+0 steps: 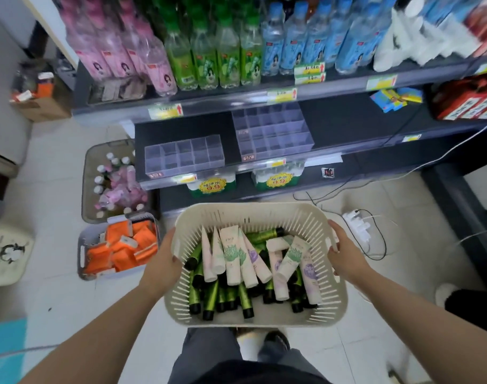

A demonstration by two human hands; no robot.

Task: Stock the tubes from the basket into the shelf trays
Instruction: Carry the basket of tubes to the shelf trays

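Tubes (236, 259), green ones and pale ones, are piled loose in the cream basket (253, 210), right between the two sets of fingers. Left hand (164, 261) has its fingers (173, 253) curled round the left rim, and the right hand (345, 250) has its fingers (333, 245) hooked over the right rim. The clear shelf trays (184, 156) sit up ahead of the fingers. A bin of orange packets (120, 245) is on the floor just outside the left fingers.

Cream slatted plastic basket (260, 217) of green and pale tubes (231, 256) gripped at both side rims by left hand (164, 261) and right hand (345, 250), clear compartmented shelf trays (273, 134) ahead
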